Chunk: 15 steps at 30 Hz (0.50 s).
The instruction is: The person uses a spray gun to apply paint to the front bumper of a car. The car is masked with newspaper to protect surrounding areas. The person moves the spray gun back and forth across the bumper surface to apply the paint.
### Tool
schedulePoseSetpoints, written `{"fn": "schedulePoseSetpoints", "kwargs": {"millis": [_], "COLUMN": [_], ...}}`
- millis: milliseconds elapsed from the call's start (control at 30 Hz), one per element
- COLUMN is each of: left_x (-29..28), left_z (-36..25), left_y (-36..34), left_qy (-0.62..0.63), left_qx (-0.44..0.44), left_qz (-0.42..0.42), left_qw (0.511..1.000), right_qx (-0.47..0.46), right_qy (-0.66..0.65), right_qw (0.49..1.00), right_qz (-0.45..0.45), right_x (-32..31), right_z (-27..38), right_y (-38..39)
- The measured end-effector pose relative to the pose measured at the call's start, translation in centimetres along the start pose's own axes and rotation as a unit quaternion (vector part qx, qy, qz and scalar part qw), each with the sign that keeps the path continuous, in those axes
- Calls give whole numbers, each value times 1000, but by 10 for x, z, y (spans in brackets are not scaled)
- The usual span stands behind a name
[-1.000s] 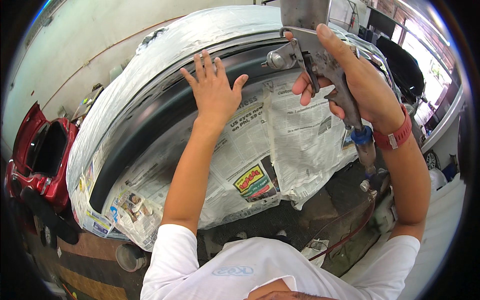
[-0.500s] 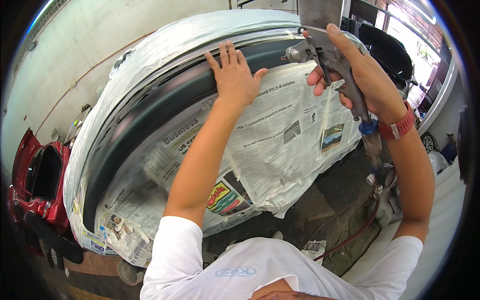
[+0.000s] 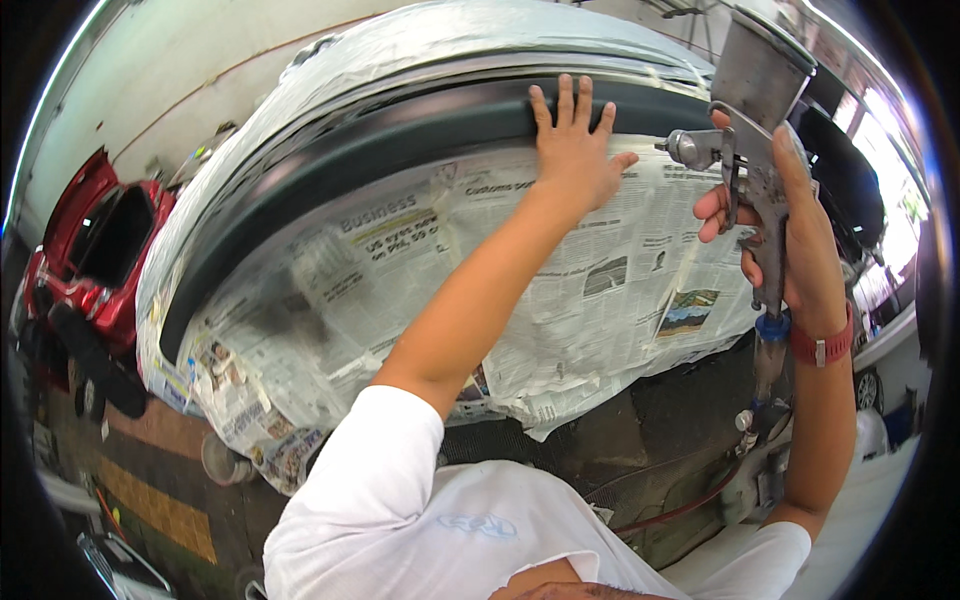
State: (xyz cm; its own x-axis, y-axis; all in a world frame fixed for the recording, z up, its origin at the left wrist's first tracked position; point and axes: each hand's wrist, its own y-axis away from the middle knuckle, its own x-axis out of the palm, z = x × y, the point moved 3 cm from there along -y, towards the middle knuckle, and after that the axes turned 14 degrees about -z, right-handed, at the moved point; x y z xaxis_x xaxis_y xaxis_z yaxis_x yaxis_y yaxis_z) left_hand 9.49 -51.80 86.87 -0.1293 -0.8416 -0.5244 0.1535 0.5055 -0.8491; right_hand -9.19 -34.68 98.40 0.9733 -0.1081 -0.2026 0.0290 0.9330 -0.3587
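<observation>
My left hand (image 3: 577, 150) lies open, fingers spread, across a dark curved trim strip (image 3: 400, 143) that looks like a wheel-arch edge. Its palm reaches over the newspaper (image 3: 420, 270) masking the area below the strip. In my right hand (image 3: 800, 240) is a spray gun (image 3: 750, 180), held up at the right with its nozzle facing left toward my left hand. A metal cup (image 3: 762, 65) tops the gun. Below its grip hang a blue-ringed fitting (image 3: 772, 328) and an air hose (image 3: 690, 510). Pale sheeting (image 3: 480, 28) covers the bodywork beyond the strip.
A red car (image 3: 110, 240) with its rear lid raised stands at the far left. A round container (image 3: 222, 458) sits on the floor near the masked panel's lower left corner. At the right are a dark raised panel (image 3: 845, 185) and a wheel (image 3: 868, 392).
My left hand has moved right along the dark strip. The spray gun stays in my right hand, and the view has shifted, with more floor showing at lower left.
</observation>
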Motion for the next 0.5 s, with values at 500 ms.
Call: {"fn": "schedulePoseSetpoints", "kwargs": {"millis": [500], "left_x": [-147], "left_z": [270], "left_y": [192], "left_qy": [-291], "left_qx": [-165], "left_qz": [-37], "left_qw": [942], "right_qx": [-62], "right_qy": [-12], "right_qw": [985], "right_qz": [160], "right_x": [104], "right_z": [3], "right_y": [34]}}
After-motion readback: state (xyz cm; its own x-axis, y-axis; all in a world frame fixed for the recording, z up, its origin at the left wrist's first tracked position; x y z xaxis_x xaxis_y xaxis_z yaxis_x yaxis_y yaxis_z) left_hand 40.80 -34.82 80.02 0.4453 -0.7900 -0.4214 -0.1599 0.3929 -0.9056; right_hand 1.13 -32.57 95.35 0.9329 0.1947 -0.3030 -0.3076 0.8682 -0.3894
